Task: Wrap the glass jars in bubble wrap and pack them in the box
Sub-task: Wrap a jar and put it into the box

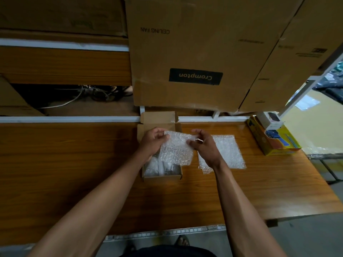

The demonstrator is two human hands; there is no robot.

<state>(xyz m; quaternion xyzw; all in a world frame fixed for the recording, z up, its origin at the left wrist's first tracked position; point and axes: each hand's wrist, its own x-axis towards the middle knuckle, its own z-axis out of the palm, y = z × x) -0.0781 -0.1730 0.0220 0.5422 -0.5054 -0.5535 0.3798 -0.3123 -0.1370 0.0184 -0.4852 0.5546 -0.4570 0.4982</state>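
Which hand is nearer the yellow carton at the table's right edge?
Right. The right hand holds the bubble wrap sheet, left of the yellow carton; the left hand is farther left, over the box.

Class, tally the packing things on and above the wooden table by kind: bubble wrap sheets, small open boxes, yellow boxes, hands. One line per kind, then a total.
Bubble wrap sheets: 2, held sheet and sheet on table
Small open box: 1
Yellow box: 1
Hands: 2, left hand, right hand
Total: 6
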